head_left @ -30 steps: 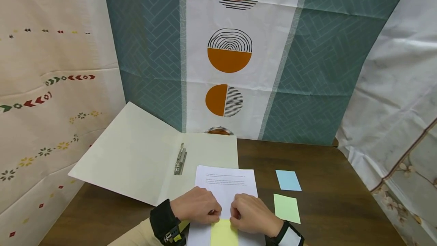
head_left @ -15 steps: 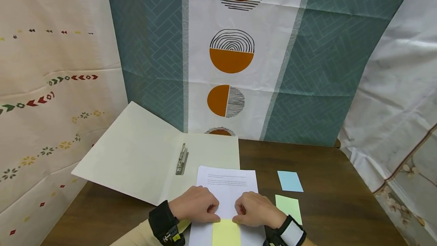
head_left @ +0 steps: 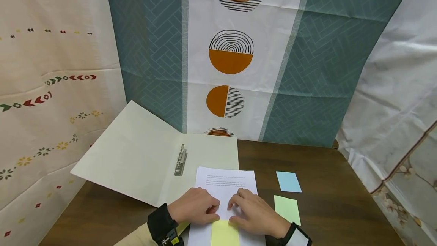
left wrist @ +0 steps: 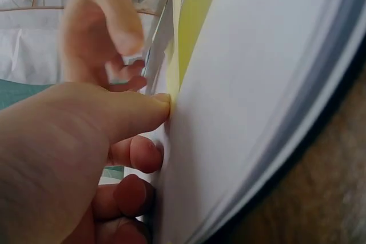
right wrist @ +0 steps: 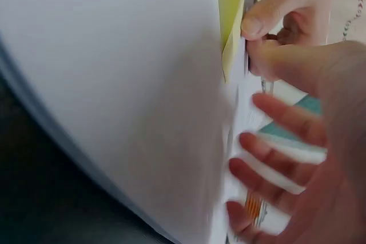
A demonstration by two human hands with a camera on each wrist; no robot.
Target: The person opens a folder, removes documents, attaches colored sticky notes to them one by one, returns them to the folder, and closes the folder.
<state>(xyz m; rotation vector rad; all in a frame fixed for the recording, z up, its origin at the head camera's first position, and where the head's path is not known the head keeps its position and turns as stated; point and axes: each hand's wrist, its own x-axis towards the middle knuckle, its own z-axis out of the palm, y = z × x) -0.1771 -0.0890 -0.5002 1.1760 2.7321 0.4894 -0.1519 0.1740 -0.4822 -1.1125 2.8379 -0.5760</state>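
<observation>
A yellow sticky note [head_left: 225,233] lies across the lower part of a printed sheet [head_left: 230,179] on a paper stack. My left hand [head_left: 195,206] has its thumb at the note's upper left corner, the other fingers curled against the sheet. In the left wrist view that thumb tip [left wrist: 160,104] meets the yellow edge. Beside the opposite corner, my right hand [head_left: 254,212] holds nothing, its fingers loosely bent and spread. The right wrist view shows those fingers [right wrist: 274,164] apart from one another, and a corner of the note standing off the sheet.
An open white folder [head_left: 136,155] with a metal clip [head_left: 181,160] lies behind the stack. To the right, a blue note [head_left: 288,182] and a green note [head_left: 286,208] sit on the wooden table [head_left: 327,185]. Something yellow [head_left: 183,227] shows partly under my left wrist.
My right hand's fingers, curled at the note's edge before, have loosened and spread. The left hand stays at its corner. The yellow note has hardly moved.
</observation>
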